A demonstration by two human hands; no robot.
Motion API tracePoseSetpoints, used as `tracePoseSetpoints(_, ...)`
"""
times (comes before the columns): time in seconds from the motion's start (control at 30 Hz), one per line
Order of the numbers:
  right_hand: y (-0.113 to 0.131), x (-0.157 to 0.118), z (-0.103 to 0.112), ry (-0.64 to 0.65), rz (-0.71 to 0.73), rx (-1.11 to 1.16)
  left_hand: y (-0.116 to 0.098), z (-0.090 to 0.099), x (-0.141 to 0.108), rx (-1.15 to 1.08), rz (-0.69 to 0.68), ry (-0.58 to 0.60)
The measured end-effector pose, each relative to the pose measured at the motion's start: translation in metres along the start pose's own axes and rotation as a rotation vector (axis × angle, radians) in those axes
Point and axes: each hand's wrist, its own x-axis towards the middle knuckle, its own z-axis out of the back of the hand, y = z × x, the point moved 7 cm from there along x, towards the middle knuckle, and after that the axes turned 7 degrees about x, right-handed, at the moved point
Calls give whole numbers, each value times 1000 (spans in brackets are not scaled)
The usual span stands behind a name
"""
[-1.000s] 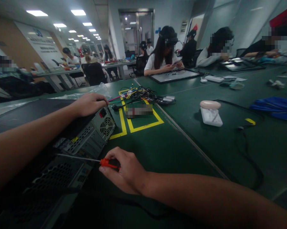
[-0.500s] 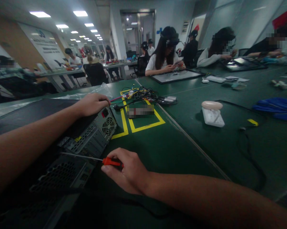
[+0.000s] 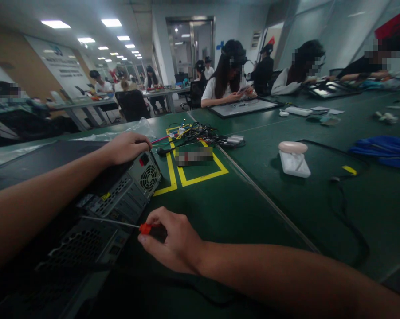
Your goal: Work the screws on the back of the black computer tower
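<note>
A dark computer case (image 3: 62, 153) lies on the table at the left, its grey metal back panel (image 3: 122, 199) turned to the right. My left hand (image 3: 128, 146) is on top of the case, fingers curled over the corner above the round fan grille; its fingertips are partly hidden. In my right hand (image 3: 178, 241) is a screwdriver (image 3: 144, 228) with an orange handle, pinched between thumb and index finger. The long thin shaft points left to the case, beside the perforated panel (image 3: 76, 241). Its tip is in shadow, so contact cannot be made out.
Tangled cables (image 3: 200, 133) lie beyond the case around yellow tape outlines (image 3: 203, 179). A blurred-out object (image 3: 193, 156) sits inside one outline. To the right are a white box (image 3: 295, 164) with a pale oval piece on it, a black cable and a blue bundle (image 3: 382, 150). People work opposite.
My right thumb and index finger have shifted around the screwdriver's handle, and less of its orange shows. The whole view has moved slightly. My left hand stays on the case.
</note>
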Motion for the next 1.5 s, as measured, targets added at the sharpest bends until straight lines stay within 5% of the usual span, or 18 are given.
tracePoseSetpoints(1.5, 4, 1, 4, -32, 5, -10, 8, -1, 6, -31, 33, -71)
